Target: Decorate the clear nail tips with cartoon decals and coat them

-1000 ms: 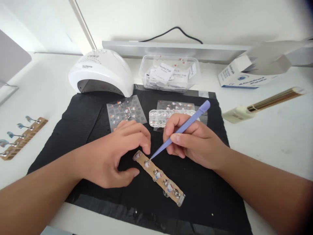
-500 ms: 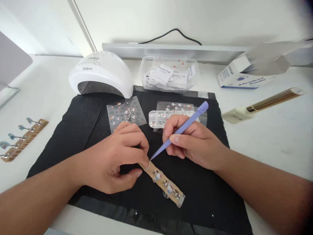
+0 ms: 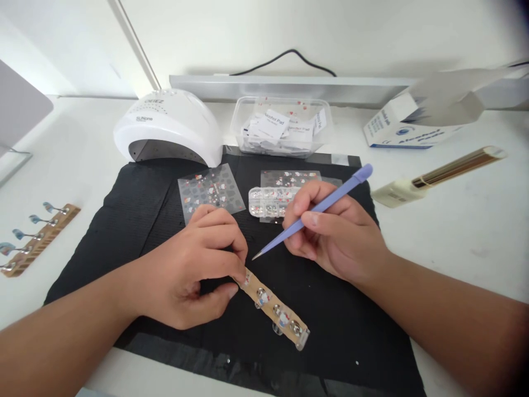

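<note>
My left hand [image 3: 198, 270] is curled over the far end of a wooden nail display strip [image 3: 270, 302], its index finger on it and its thumb close by the edge. Clear nail tips [image 3: 282, 318] with small cartoon-cat stickers sit along the strip beside round metal magnets. My fingers partly cover the nail tip nearest them. Held like a pen in my right hand [image 3: 334, 231] is a pair of purple tweezers [image 3: 341, 193]. Its metal point hangs just beyond the strip, apart from it.
A black mat [image 3: 157, 342] lies under the work. Behind are a white nail lamp [image 3: 169, 121], a sticker sheet [image 3: 210, 190], a clear case of small decorations [image 3: 268, 201] and a tub of alcohol pads [image 3: 281, 132]. A bottle [image 3: 400, 193] stands right; another nail strip [image 3: 41, 240] lies left.
My right hand has lifted the tweezers' tip off the strip and drawn it back, up and away. The left hand keeps its place at the strip's end.
</note>
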Available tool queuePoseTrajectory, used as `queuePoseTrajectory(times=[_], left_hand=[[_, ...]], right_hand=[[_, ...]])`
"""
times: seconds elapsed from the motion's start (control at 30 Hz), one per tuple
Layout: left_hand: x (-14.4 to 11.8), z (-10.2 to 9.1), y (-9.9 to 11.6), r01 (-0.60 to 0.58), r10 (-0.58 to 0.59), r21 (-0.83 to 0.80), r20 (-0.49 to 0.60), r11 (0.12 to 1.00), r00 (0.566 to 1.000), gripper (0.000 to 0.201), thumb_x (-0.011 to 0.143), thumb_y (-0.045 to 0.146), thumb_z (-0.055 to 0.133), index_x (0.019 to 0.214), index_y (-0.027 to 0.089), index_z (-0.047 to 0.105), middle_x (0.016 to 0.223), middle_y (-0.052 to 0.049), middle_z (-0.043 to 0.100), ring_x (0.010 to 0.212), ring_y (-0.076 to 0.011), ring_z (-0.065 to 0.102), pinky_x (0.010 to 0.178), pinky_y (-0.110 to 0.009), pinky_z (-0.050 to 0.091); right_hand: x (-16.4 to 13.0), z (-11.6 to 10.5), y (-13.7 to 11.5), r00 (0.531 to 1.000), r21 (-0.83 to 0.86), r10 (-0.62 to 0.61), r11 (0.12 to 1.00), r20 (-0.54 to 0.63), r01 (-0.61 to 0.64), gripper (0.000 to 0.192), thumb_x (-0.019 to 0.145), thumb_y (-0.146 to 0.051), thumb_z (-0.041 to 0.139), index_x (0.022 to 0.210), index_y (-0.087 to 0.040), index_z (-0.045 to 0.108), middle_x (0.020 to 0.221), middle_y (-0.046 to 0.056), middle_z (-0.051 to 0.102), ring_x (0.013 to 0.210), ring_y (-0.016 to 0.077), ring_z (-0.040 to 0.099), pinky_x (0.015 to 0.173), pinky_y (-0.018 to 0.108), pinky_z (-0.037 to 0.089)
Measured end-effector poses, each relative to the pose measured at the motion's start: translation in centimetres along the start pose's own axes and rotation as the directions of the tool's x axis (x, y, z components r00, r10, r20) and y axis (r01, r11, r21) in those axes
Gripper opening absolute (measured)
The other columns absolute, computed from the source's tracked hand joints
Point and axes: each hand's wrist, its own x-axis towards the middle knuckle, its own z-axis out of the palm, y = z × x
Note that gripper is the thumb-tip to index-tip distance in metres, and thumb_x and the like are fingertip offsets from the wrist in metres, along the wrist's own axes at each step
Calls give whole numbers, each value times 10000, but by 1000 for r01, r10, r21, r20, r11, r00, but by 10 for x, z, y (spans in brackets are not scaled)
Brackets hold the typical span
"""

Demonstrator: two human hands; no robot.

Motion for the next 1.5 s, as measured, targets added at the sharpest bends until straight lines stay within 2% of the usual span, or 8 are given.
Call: queuePoseTrajectory(times=[0.17,0.27,0.43,0.83,1.13,1.33,1.43,1.5], left_hand=[[-1,2,6,-35,39,69,-59,997,997,114,820,89,569,831,194,612,865,-32,655,866,-206,566,827,-425,367],[-2,4,11,-76,82,139,-41,987,996,108,835,97,566,852,192,612,803,-12,671,867,-214,578,834,-448,330],[-4,6,15,-92,96,254,-4,963,995,117,855,110,552,867,185,642,826,-14,690,880,-228,582,823,-465,295],[-6,6,23,-119,119,409,26,905,993,147,883,159,559,978,172,670,887,-50,710,926,-261,589,828,-472,291],[-6,7,26,-131,110,463,72,876,991,152,901,178,548,981,161,677,852,-59,694,887,-260,588,795,-467,290],[-6,8,27,-135,116,435,72,890,991,157,892,184,548,984,159,672,813,-54,671,849,-250,567,795,-474,296],[-9,2,26,-128,135,385,8,914,991,169,861,182,557,998,180,657,732,-28,610,777,-221,526,777,-459,319],[-12,-6,19,-88,140,390,-107,917,984,143,834,162,564,952,194,639,690,-12,557,735,-201,498,751,-431,349]], right_hand=[[-2,0,-1,991,19,-122,992,-47,123,99,818,-238,678,775,-224,590,550,-28,642,379,88,469,375,222,332],[-1,0,-1,987,36,-145,988,-69,148,94,817,-234,674,778,-225,589,545,-32,645,363,86,461,382,235,342],[1,0,-1,987,37,-143,989,-68,145,82,805,-219,661,775,-220,584,544,-28,650,365,87,451,373,237,334],[2,0,1,988,39,-138,989,-67,141,101,815,-225,659,787,-215,562,552,-44,639,373,80,453,388,231,333],[1,0,0,988,32,-134,990,-80,137,95,804,-223,648,784,-215,556,546,-41,644,366,86,450,385,238,330],[1,1,1,985,18,-149,988,-91,151,139,805,-267,685,787,-225,554,547,-50,633,371,86,444,389,245,329],[0,2,0,968,25,-230,972,-97,233,156,816,-278,687,785,-224,545,552,-56,628,364,81,444,386,243,331],[-2,3,0,945,21,-307,950,-111,312,161,830,-280,680,787,-225,535,567,-60,630,362,81,462,390,245,347]])
